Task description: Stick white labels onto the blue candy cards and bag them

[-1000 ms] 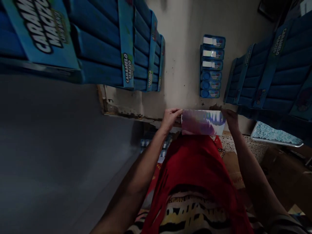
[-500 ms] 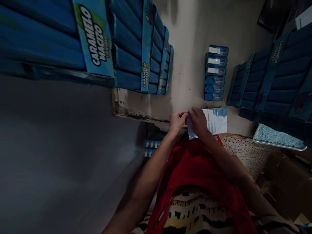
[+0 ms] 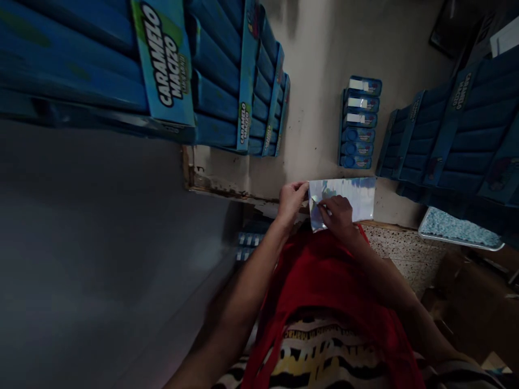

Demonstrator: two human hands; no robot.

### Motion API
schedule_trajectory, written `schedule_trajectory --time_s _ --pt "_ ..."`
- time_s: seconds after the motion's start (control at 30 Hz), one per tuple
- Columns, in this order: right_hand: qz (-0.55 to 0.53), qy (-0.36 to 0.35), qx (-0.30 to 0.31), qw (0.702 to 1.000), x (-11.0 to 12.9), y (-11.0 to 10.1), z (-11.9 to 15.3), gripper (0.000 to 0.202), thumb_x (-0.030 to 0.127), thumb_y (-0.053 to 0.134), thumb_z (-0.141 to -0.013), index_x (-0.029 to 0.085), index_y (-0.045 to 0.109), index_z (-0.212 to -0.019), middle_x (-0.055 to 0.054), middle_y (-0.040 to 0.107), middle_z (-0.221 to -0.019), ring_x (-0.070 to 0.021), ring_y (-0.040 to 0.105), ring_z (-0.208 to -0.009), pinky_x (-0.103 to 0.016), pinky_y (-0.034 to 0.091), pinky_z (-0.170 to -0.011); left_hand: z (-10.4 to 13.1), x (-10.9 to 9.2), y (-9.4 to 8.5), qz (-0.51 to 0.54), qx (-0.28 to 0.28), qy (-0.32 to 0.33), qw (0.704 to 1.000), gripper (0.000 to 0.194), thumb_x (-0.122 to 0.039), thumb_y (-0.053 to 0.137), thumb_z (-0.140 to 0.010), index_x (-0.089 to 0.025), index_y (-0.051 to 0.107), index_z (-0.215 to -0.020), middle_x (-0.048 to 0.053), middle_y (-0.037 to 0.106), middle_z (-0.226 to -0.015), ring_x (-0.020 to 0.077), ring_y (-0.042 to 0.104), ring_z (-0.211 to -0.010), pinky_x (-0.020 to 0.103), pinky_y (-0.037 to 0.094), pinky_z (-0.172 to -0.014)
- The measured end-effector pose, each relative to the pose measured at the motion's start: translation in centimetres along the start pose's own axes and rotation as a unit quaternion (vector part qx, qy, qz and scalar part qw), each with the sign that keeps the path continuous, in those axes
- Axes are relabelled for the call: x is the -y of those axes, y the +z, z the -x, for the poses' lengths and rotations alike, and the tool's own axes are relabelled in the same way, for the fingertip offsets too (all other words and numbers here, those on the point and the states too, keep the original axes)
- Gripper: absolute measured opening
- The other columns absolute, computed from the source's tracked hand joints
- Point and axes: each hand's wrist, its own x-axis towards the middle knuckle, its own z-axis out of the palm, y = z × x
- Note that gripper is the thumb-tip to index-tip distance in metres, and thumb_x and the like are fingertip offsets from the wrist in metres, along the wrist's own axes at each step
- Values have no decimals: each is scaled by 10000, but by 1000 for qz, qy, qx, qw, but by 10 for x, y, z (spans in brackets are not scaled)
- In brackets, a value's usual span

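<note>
Glossy, iridescent flat sheet (image 3: 360,197), roughly rectangular, is being held at the table's front edge, in front of the red apron (image 3: 320,265). Its left edge is being pinched near the upper corner between thumb and fingers of the left hand (image 3: 292,200). Right hand (image 3: 338,213) is being held over the sheet's left part, fingertips closed in a pinch; can't tell whether any of the sheet is being gripped there. Worn, smooth table (image 3: 310,124), edge chipped, is being loaded on both sides: long blue packs are being contained in printed left display boxes (image 3: 168,65) and right display boxes (image 3: 446,119). Between them, six small blue packs are being kept in a row in a narrow blue box (image 3: 359,121). Pale blue, grainy material is being held in a shallow, shiny-rimmed tray (image 3: 460,229), lower right.
</note>
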Motion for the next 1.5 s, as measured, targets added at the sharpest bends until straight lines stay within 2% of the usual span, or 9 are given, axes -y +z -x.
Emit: schedule_trajectory --time_s 0.13,0.23,0.3,0.37,0.47,0.63,0.83,1.07,1.5 --pt "-226 159 -54 960 21 -38 2 217 446 712 -937 238 732 -878 42 580 -637 -138 503 -597 -271 408 -611 -7 -1 -5 -177 -115 153 965 267 -374 680 -862 -166 787 -991 135 785 -1068 280 701 -1045 415 534 -1007" --pt "-332 238 -75 910 28 -70 -7 263 482 801 -822 232 720 -819 77 474 -564 -111 422 -537 -243 360 -529 -2 -11 -1 -196 -167 222 940 394 -444 748 -858 -171 767 -1142 181 716 -1306 324 623 -1264 462 449 -1144" --pt "-368 256 -73 891 25 -87 -17 287 479 835 -754 220 716 -792 78 477 -562 -104 420 -533 -237 386 -510 4 -21 7 -113 -106 189 970 543 -625 679 -894 -170 758 -1178 169 739 -1237 304 676 -1168 438 510 -1065" --pt "-386 275 -63 878 18 -97 -29 330 498 855 -700 211 711 -776 75 493 -560 -104 429 -530 -234 415 -483 10 -32 19 11 31 104 994 750 -822 522 -893 -155 766 -1132 154 773 -1072 272 731 -990 401 574 -923" --pt "-394 290 -54 871 3 -104 -41 404 540 885 -635 204 697 -754 73 508 -561 -103 439 -526 -222 427 -441 15 -45 36 140 174 8 975 856 -935 573 -757 -141 774 -1007 140 781 -929 252 748 -866 365 595 -808" --pt "-366 290 -59 882 -15 -104 -46 436 574 879 -630 194 699 -745 68 534 -574 -96 443 -508 -219 412 -445 19 -56 53 114 139 1 984 567 -586 973 -535 -149 740 -810 50 746 -751 155 676 -676 288 563 -715" --pt "-267 244 -136 922 -22 -113 -71 377 569 769 -785 196 740 -820 51 548 -583 -145 515 -562 -246 406 -503 13 -84 63 103 94 59 989 462 -526 931 -609 -145 729 -776 31 712 -687 128 630 -610 257 523 -617" --pt "-102 174 -187 962 -29 -124 -139 234 396 658 -883 178 728 -829 -13 675 -731 -198 615 -722 -307 451 -703 -37 -132 78 66 72 82 992 308 -345 901 -664 -127 700 -745 20 686 -634 133 625 -557 252 513 -560" --pt "-94 186 -188 960 -36 -114 -153 195 361 652 -887 185 707 -823 2 656 -704 -189 595 -678 -311 435 -707 -54 -139 80 58 59 53 995 194 -238 849 -715 -125 692 -734 26 670 -636 136 614 -571 267 508 -588"
